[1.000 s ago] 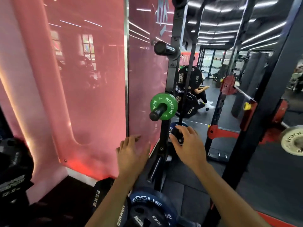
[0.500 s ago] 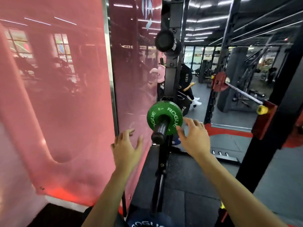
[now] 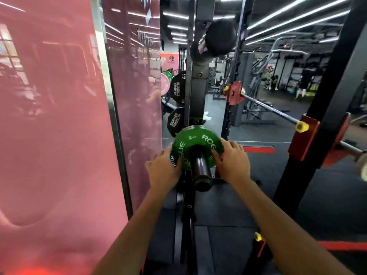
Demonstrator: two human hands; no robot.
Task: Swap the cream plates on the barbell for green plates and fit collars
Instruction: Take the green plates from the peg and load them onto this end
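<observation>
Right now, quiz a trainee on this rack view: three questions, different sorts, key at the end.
1. True or false: both hands touch the green Rogue plate.
2. Multiple choice: the green plate sits on A) the barbell, B) a black storage peg, C) the floor.
3. Fill in: the black plates behind the rack upright read "Hammer ____".

Key:
1. True; the left hand grips its left edge, the right hand its right.
2. B
3. Strength
</observation>
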